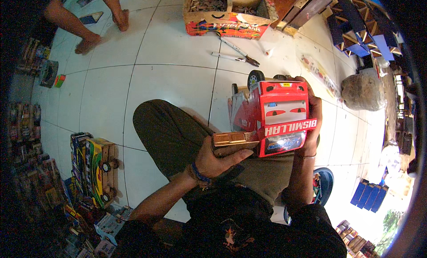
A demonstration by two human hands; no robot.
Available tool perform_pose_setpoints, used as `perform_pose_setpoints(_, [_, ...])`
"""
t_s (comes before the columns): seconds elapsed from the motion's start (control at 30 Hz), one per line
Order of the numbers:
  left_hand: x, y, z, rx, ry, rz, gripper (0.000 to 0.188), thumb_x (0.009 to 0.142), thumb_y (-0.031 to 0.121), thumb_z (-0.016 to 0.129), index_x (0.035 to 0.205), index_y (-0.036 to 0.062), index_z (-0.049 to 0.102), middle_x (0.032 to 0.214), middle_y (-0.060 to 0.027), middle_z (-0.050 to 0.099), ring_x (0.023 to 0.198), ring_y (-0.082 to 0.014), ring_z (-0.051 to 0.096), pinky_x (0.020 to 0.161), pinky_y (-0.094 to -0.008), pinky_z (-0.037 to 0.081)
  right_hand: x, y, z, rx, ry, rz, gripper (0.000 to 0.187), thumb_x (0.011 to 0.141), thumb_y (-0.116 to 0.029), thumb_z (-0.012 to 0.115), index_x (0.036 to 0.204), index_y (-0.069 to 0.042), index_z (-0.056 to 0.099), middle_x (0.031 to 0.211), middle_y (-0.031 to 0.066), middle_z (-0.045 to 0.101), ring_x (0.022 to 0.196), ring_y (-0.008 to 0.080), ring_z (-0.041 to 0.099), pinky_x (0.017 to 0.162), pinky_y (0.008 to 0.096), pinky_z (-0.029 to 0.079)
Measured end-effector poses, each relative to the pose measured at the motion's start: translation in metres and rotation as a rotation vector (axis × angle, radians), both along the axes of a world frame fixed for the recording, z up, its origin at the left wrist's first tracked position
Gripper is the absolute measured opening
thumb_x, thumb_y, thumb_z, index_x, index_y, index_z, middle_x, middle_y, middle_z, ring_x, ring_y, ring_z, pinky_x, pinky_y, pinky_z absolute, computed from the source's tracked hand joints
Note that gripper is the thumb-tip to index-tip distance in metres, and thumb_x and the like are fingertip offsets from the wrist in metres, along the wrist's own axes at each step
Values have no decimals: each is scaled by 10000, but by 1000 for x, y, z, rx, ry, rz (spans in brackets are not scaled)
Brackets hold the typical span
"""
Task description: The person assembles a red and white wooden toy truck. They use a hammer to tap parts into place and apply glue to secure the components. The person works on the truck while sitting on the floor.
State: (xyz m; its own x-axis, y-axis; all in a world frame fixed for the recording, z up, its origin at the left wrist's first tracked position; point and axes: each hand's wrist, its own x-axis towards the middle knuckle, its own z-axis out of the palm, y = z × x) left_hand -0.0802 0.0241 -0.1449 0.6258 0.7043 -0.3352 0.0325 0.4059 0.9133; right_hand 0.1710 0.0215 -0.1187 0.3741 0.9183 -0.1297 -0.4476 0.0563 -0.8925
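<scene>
A red and white toy truck [285,104] is held over the lap [260,175], its side grasped by the fingers of the right hand [315,106]. A flat, golden-topped block [232,139] is clasped by the fingers of the left hand [212,162], close beside the truck. Pliers [251,61] are seen on the floor [173,40].

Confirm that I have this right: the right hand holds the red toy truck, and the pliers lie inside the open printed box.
Not quite. The head view shows the pliers lying on the white tiled floor, outside the open printed box. The right hand does hold the red toy truck.
</scene>
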Motion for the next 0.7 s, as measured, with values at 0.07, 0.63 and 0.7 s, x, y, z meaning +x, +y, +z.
perform_pose_setpoints(0.07, [2, -3, -2, -62, -22, 23, 419, 845, 214, 782, 1165, -15, 639, 1122, -122, 705, 1027, -171, 681, 906, -300, 536, 1, 0, -2, 9, 45, 5, 525, 973, -276, 336, 1384, 34, 439, 1397, 164, 507, 1273, 267, 483, 1099, 377, 355])
perform_pose_setpoints(0.63, [-20, -6, -8, 330, 87, 68, 475, 877, 313, 739, 1198, -18, 625, 970, -137, 726, 883, -140, 688, 759, -313, 537, 2, -2, -7, 25, 97, -28, 515, 974, -287, 401, 1387, 16, 461, 1328, 154, 567, 1182, 258, 556, 1036, 369, 423])
perform_pose_setpoints(0.7, [-24, -3, -5, 276, 52, 9, 471, 886, 285, 730, 1216, -23, 600, 1053, -121, 699, 950, -151, 660, 836, -326, 515, 1, -2, -6, 46, 126, -31, 510, 979, -287, 404, 1384, 18, 466, 1318, 149, 576, 1163, 258, 570, 1022, 367, 438])
